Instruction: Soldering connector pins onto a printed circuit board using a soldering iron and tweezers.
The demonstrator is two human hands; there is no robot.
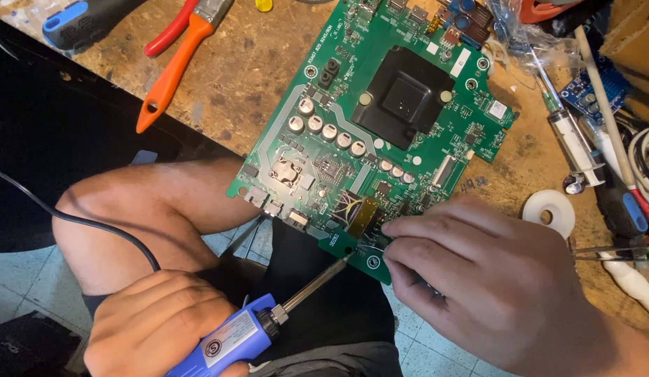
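Left hand [153, 324] fingers gripping blue iron [230, 340], tip touching board [380, 119] edge. Right hand [489, 279] fingers pinching thin wire [372, 247] beside tip. Board overhanging desk [241, 77].

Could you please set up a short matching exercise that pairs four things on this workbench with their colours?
Things:
1. soldering iron handle
2. circuit board
3. pliers handles
4. tape roll

Colours:
A. white
B. green
C. blue
D. orange

Pairs: 1-C, 2-B, 3-D, 4-A. The left hand grips the iron; the right hand rests at the board's edge.
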